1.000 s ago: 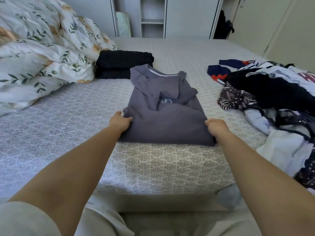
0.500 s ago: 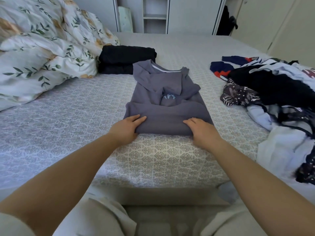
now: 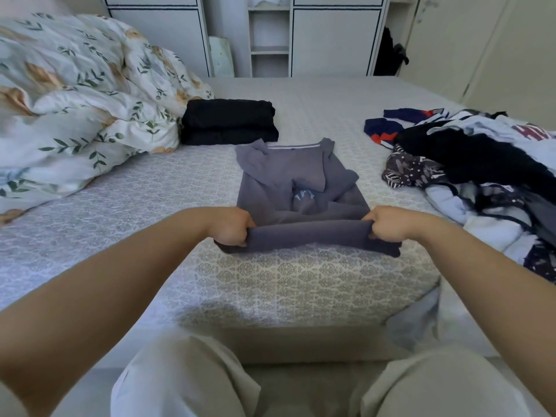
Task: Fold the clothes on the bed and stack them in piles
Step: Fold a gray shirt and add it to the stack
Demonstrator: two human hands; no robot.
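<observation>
Head view: left hand (image 3: 230, 226) and right hand (image 3: 388, 225) each clench a bottom corner of the grey shirt (image 3: 296, 194), lifting its hem off the bed (image 3: 301, 275). Bare bedspread lies nearer; black folded pile (image 3: 228, 121) beyond, unfolded clothes (image 3: 481, 164) right.

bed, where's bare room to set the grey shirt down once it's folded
Bare sheet lies beyond the folded black pile, and between the floral duvet and the grey shirt. The right side is crowded with unfolded clothes.
</observation>
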